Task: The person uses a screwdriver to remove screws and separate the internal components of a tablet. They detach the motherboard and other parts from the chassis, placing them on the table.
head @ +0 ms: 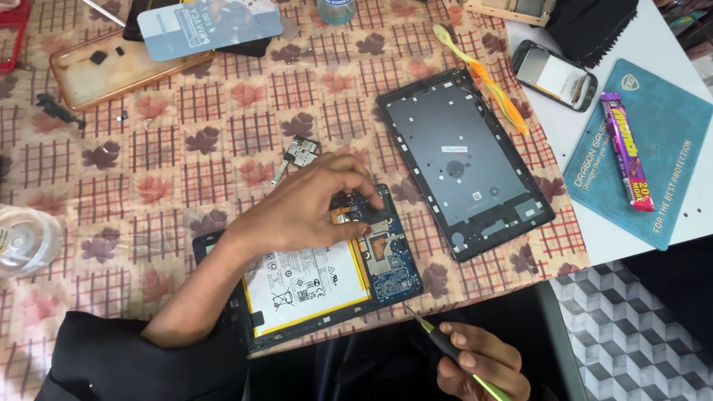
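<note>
The left hand [312, 208] lies across the opened tablet [319, 278] at the counter's [186, 148] near edge, hiding its upper part; its fingertips press on the blue circuit board [390, 263], grasping nothing. The right hand [483, 360], partly cut off below, grips a screwdriver [445, 345]. The removed back cover [464, 160] lies beside.

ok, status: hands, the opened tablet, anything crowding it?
Left hand fingertips down on the opened tablet, at its blue circuit board. Right hand off the table edge, gripping a green-handled screwdriver. Detached back cover alongside, apart.
</note>
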